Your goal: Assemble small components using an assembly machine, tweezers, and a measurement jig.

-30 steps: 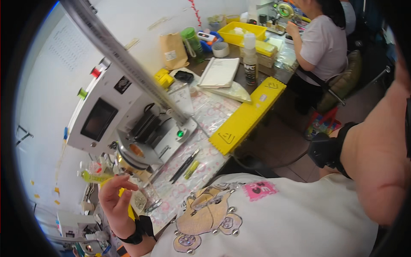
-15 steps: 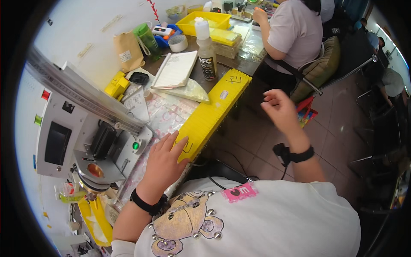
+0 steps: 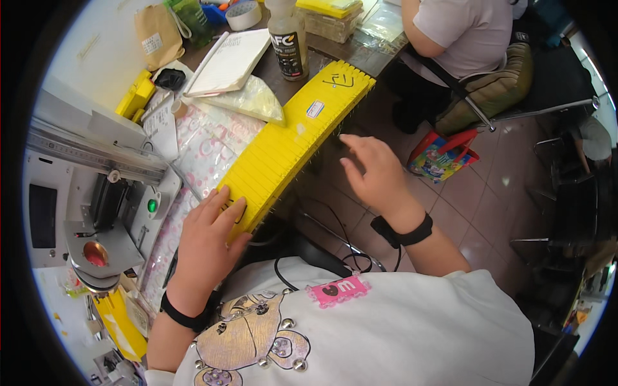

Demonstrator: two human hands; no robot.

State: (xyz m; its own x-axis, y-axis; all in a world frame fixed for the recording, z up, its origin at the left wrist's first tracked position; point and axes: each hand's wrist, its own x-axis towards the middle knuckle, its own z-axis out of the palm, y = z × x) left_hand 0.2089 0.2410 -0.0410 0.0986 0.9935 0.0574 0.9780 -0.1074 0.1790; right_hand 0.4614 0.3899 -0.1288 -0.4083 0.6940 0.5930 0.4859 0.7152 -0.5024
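Observation:
A long yellow slotted strip (image 3: pixel 277 151) lies along the table's right edge. It bears dark pen marks and a small white label, and fine hair-like bits stick out along its right side. My left hand (image 3: pixel 209 241) rests on its near end, fingers stretched out, holding nothing. To the right of the strip, over the floor, my right hand (image 3: pixel 380 177) hangs with thumb and forefinger apart. I see nothing held in it; its other fingers are curled. Both wrists wear black bands.
Left of my hands stands a grey machine with a green button (image 3: pixel 152 205). Beyond lie an open notebook (image 3: pixel 232 61), a bottle (image 3: pixel 288 48), a plastic bag (image 3: pixel 248 103) and a tape roll (image 3: pixel 243 15). A seated person (image 3: pixel 460 38) is at far right, near a colourful bag (image 3: pixel 441 156).
My right hand has come left and slightly down, closer to the yellow strip. My left hand stays on the strip's near end. The whole view has shifted and tilted downward.

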